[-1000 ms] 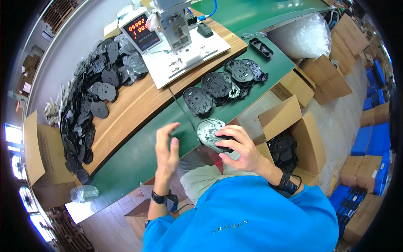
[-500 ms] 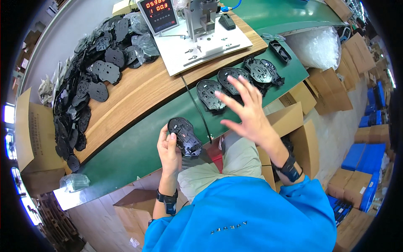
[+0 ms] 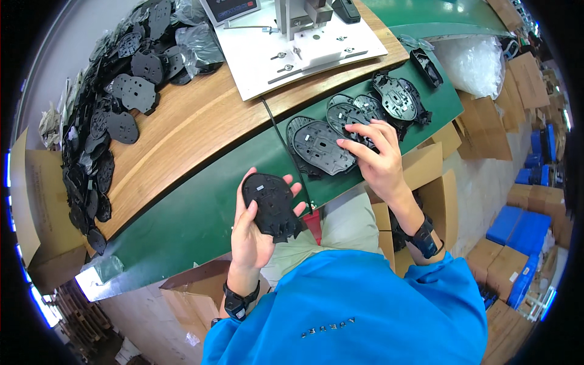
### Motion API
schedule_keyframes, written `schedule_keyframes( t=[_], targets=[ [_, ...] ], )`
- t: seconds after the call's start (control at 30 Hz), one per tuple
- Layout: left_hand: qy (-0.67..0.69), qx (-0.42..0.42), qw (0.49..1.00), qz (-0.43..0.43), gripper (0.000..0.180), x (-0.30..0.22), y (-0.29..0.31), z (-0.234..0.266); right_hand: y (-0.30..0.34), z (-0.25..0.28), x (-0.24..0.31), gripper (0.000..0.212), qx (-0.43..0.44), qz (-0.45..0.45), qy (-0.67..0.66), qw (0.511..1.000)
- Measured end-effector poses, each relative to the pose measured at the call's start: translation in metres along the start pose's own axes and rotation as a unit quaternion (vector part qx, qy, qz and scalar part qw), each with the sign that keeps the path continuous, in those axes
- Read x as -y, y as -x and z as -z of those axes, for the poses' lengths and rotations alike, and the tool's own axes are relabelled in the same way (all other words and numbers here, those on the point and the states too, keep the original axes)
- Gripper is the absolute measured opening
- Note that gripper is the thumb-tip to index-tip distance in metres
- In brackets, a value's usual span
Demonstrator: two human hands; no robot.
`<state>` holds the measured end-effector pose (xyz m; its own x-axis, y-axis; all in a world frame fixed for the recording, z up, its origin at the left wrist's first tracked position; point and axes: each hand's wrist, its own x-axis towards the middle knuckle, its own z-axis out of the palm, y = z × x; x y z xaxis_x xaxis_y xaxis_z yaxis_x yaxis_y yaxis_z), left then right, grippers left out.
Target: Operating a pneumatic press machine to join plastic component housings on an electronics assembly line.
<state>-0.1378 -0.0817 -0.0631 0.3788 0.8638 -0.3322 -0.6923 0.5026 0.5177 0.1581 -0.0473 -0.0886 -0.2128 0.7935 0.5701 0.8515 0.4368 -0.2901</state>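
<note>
My left hand [image 3: 248, 240] holds a black moulded plastic shell [image 3: 267, 204], shaped like a computer mouse base, with a small white label inside. Its thumb lies along one edge and its fingers show past the other side. Over the green tabletop, my right hand [image 3: 384, 159] has its fingertips on the edge of a similar black shell [image 3: 319, 145], which overlaps another one behind it. The underside of that grip is hidden. More black shells [image 3: 398, 98] lie in a row beyond my right hand, some with grey metallic-looking insides.
A long heap of black plastic parts [image 3: 139, 94] with clear bags covers the wooden board [image 3: 176, 134] at left. A white fixture plate [image 3: 261, 79] with a metal press and display stands at the back. A black cable [image 3: 277, 131] crosses the green table [image 3: 182, 213]. Cardboard boxes [image 3: 438, 207] stand right.
My right hand has come down from above the row onto a shell there. The shell in my left hand has turned to face up more fully. The view has shifted slightly.
</note>
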Motion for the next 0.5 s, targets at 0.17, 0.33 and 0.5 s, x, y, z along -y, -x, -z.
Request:
schedule_keyframes(
  t=[0.17, 0.33, 0.5],
  targets=[
    [-0.031, 0.031, 0.999, 0.006, 0.08, 0.007, -0.01, -0.008, -0.005, -0.005, 0.007, 0.053, -0.055, -0.026, -0.068, 0.996],
    [-0.062, 0.009, 0.995, -0.071, 0.096, 0.02, -0.004, -0.008, -0.019, 0.01, 0.065, 0.037, -0.046, 0.025, -0.153, 0.987],
    [-0.02, -0.04, 0.999, -0.019, 0.061, 0.031, 0.011, 0.021, -0.003, -0.018, 0.103, 0.044, 0.005, 0.059, -0.258, 0.964]
  ],
)
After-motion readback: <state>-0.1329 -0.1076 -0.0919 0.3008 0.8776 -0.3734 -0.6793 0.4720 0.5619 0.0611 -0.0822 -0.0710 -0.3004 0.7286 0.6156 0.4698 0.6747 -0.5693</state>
